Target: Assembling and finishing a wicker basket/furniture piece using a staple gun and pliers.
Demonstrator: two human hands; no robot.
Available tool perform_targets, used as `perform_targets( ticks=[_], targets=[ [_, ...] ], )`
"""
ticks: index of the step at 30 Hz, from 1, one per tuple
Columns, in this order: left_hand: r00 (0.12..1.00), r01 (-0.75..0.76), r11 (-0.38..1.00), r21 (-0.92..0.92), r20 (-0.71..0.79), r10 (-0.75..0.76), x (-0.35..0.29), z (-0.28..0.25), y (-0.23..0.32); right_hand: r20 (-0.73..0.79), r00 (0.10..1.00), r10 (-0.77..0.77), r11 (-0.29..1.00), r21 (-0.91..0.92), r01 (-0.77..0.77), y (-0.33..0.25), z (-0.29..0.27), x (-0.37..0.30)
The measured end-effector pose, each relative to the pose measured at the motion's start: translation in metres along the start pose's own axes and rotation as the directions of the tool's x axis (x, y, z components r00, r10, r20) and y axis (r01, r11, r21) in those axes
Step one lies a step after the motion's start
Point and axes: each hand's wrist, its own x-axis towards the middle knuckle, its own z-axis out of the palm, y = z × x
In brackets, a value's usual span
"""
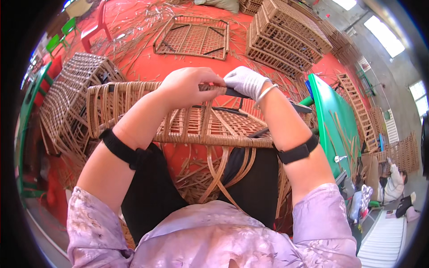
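While the right hand (246,81) touches its rim, the basket (204,123) lies below.

The basket (228,128) is before me, mid-frame; behind it, a second basket (192,38) lies on the floor (140,67), top centre; stacked crates (286,40), upper right; the counter (331,107), right.

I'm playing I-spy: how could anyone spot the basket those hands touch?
Find the big red floor, then the black trousers. Just beyond them is a brown woven basket. Unlike the other baskets, it has a bare left hand and gloved right hand at its upper rim.
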Motion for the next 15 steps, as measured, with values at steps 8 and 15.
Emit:
perform_targets(
  ticks=[8,15],
  targets=[
    [0.965,0.176,0.982,-0.070,0.209,-0.158,0.026,-0.007,0.006,0.069,0.952,0.297,0.942,-0.182,-0.281,-0.024,0.007,-0.008],
    [0.849,0.365,0.872,-0.325,0.500,-0.169,0.041,-0.012,-0.013,-0.583,0.487,-0.651,0.751,-0.589,0.299,-0.018,0.041,-0.091]
  ],
)
